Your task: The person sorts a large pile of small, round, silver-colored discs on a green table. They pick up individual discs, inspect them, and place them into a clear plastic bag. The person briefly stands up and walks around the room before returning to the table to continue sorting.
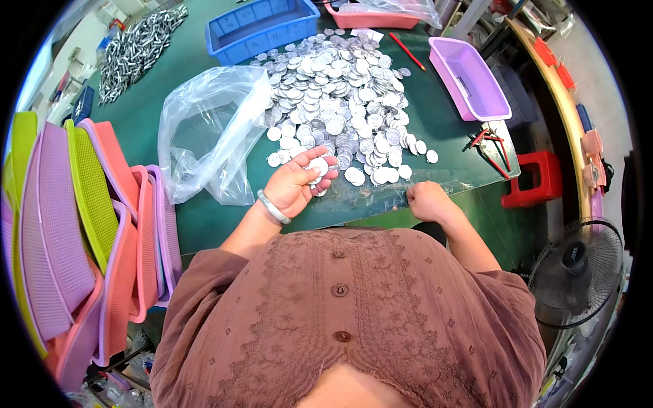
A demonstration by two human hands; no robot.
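A large heap of round silver metal discs (340, 81), like coins or medallions, is spread over the green table (425, 102) ahead of me. My left hand (294, 185), with a pale bangle on its wrist, is palm up at the near edge of the heap. Its thumb presses several silver discs (317, 170) against the curled fingers. To the right, my right hand (430, 202) is curled into a fist at the table's near edge. Whatever its fingers may hold is hidden. Loose discs (381, 175) lie on the table between the two hands.
A clear plastic bag (211, 136) lies left of the heap. Behind are a blue bin (262, 30) and a pile of metal pieces (139, 54). Rightward are a purple tray (469, 78), red-handled pliers (495, 149), a red stool (537, 180) and a fan (577, 272). Coloured baskets (95, 197) stand left.
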